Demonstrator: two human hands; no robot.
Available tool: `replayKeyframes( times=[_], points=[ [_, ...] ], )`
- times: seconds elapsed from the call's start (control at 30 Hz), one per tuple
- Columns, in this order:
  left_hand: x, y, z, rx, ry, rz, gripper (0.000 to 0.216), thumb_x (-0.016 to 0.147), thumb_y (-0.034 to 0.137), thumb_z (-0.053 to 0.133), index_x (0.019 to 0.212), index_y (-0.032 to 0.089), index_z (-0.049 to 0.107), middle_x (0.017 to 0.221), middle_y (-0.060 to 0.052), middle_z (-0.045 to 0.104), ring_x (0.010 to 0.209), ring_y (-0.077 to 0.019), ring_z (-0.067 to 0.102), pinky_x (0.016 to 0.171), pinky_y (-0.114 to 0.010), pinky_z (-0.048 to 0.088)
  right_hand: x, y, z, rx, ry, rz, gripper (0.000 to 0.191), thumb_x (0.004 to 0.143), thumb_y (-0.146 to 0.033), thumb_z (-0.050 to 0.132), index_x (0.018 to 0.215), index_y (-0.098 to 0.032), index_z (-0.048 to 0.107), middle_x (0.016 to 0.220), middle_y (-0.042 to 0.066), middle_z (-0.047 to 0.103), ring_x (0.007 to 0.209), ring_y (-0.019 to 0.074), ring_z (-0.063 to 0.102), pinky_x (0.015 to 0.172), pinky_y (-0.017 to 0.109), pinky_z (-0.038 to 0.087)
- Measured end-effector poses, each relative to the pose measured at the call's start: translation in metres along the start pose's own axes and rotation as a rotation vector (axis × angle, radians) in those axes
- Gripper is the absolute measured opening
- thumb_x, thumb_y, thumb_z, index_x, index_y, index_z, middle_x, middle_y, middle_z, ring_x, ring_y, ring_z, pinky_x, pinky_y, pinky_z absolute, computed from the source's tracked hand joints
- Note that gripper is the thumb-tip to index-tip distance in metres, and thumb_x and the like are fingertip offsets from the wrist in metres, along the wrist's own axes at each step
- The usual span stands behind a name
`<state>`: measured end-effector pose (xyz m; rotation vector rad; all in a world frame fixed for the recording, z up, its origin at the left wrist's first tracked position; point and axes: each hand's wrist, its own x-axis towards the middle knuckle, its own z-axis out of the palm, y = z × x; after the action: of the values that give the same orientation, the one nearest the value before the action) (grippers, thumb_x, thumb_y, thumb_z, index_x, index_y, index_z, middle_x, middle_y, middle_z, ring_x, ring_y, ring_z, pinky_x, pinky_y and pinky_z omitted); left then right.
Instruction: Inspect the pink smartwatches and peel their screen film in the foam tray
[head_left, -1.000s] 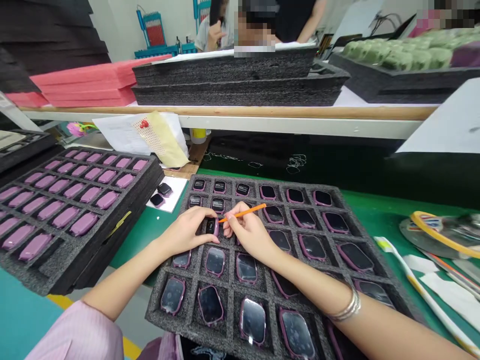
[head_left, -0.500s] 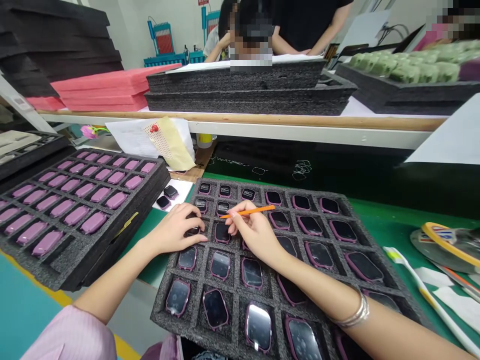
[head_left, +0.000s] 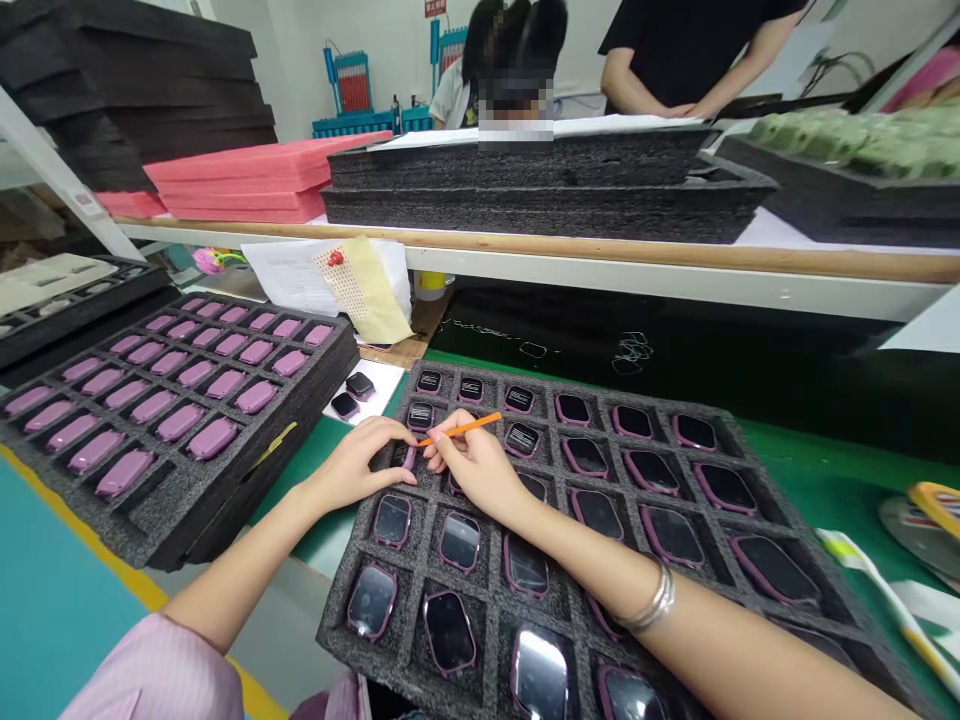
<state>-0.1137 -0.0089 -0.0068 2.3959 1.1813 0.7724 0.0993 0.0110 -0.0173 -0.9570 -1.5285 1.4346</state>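
Observation:
My left hand (head_left: 352,468) has its thumb and fingers pinched round a purple watch case (head_left: 409,458), tilted up on edge at a compartment of the black foam tray (head_left: 489,640). My right hand (head_left: 480,468) grips a thin orange stick (head_left: 478,424) like a pen. The stick's pointed end meets the left fingertips by the upper edge of the case; exact contact cannot be made out. Around both hands, purple-framed watches with dark screens (head_left: 460,541) lie face up in the compartments. Small white text shows on a few screens (head_left: 519,398) in the far rows.
On the left, a second foam tray (head_left: 169,515) holds rows of purple cases. Two dark watches (head_left: 360,385) lie on white paper beside it. A toothbrush (head_left: 885,590) is at the right. Above the far side runs a shelf (head_left: 540,250) with foam stacks; people are beyond it.
The case under my left hand has been tilted up on edge. My right hand and the orange stick have moved left to meet the left fingers. The view has shifted slightly.

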Motion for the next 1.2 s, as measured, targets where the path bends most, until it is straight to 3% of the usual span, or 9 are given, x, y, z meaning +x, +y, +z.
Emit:
replayKeyframes(
  times=[0.1, 0.27, 0.37, 0.47, 0.6, 0.7, 0.93, 1.2],
  points=[
    [-0.002, 0.000, 0.001, -0.012, 0.021, -0.052, 0.050, 0.084, 0.049, 0.074, 0.123, 0.023, 0.057, 0.121, -0.010, 0.067, 0.114, -0.0258, 0.064, 0.101, -0.042, 0.051, 0.000, 0.002, -0.001, -0.002, -0.013, -0.003, 0.028, 0.089, -0.049, 0.061, 0.084, -0.023, 0.051, 0.074, 0.001, 0.068, 0.063, 0.0155, 0.068, 0.065, 0.033, 0.059],
    [0.004, -0.001, -0.003, -0.024, -0.012, -0.039, 0.057, 0.080, 0.054, 0.077, 0.123, 0.021, 0.058, 0.117, -0.010, 0.069, 0.110, -0.0262, 0.065, 0.099, -0.042, 0.051, -0.002, 0.004, -0.002, 0.012, -0.031, -0.010, 0.030, 0.087, -0.050, 0.065, 0.084, -0.022, 0.054, 0.073, 0.001, 0.069, 0.063, 0.0157, 0.068, 0.064, 0.033, 0.059],
    [0.017, -0.003, -0.005, -0.015, -0.030, -0.008, 0.043, 0.090, 0.053, 0.065, 0.119, 0.022, 0.063, 0.109, -0.007, 0.071, 0.104, -0.0239, 0.066, 0.096, -0.040, 0.051, 0.001, 0.005, -0.003, 0.035, -0.002, -0.015, 0.030, 0.089, -0.048, 0.066, 0.085, -0.021, 0.054, 0.070, -0.001, 0.068, 0.059, 0.0144, 0.066, 0.060, 0.031, 0.058],
    [0.036, -0.006, 0.000, 0.046, -0.008, -0.007, 0.033, 0.101, 0.044, 0.048, 0.113, 0.021, 0.069, 0.116, -0.009, 0.068, 0.114, -0.0249, 0.060, 0.104, -0.045, 0.045, 0.019, 0.002, -0.010, 0.056, 0.085, -0.031, 0.026, 0.096, -0.043, 0.062, 0.094, -0.017, 0.058, 0.075, -0.002, 0.066, 0.059, 0.0114, 0.064, 0.061, 0.029, 0.057],
    [0.052, -0.010, 0.008, 0.126, -0.020, 0.004, 0.029, 0.097, 0.044, 0.056, 0.107, 0.025, 0.076, 0.130, -0.011, 0.060, 0.126, -0.0294, 0.052, 0.112, -0.051, 0.037, 0.055, -0.004, -0.021, 0.040, 0.162, -0.038, 0.025, 0.100, -0.038, 0.059, 0.109, -0.015, 0.063, 0.091, 0.001, 0.068, 0.071, 0.0120, 0.065, 0.068, 0.030, 0.058],
    [0.052, -0.013, 0.008, 0.140, -0.016, 0.013, 0.028, 0.094, 0.047, 0.060, 0.105, 0.026, 0.076, 0.127, -0.010, 0.060, 0.124, -0.0294, 0.053, 0.110, -0.050, 0.038, 0.072, -0.002, -0.025, 0.006, 0.141, -0.008, 0.025, 0.098, -0.036, 0.062, 0.112, -0.015, 0.064, 0.100, 0.004, 0.069, 0.079, 0.0141, 0.067, 0.072, 0.032, 0.059],
    [0.048, -0.027, 0.004, 0.027, 0.056, 0.032, 0.027, 0.091, 0.044, 0.067, 0.109, 0.023, 0.071, 0.112, -0.006, 0.074, 0.112, -0.0225, 0.063, 0.104, -0.042, 0.045, 0.072, 0.018, -0.024, -0.007, 0.086, 0.074, 0.029, 0.098, -0.037, 0.062, 0.118, -0.015, 0.063, 0.107, 0.006, 0.068, 0.085, 0.0160, 0.068, 0.073, 0.034, 0.060],
    [0.050, -0.033, 0.012, -0.077, 0.135, -0.031, 0.029, 0.081, 0.042, 0.080, 0.101, 0.023, 0.072, 0.107, -0.006, 0.075, 0.108, -0.0241, 0.067, 0.103, -0.045, 0.048, 0.071, 0.027, -0.027, 0.005, 0.038, 0.057, 0.028, 0.098, -0.037, 0.062, 0.117, -0.015, 0.063, 0.105, 0.005, 0.068, 0.083, 0.0154, 0.068, 0.072, 0.033, 0.060]
  ],
)
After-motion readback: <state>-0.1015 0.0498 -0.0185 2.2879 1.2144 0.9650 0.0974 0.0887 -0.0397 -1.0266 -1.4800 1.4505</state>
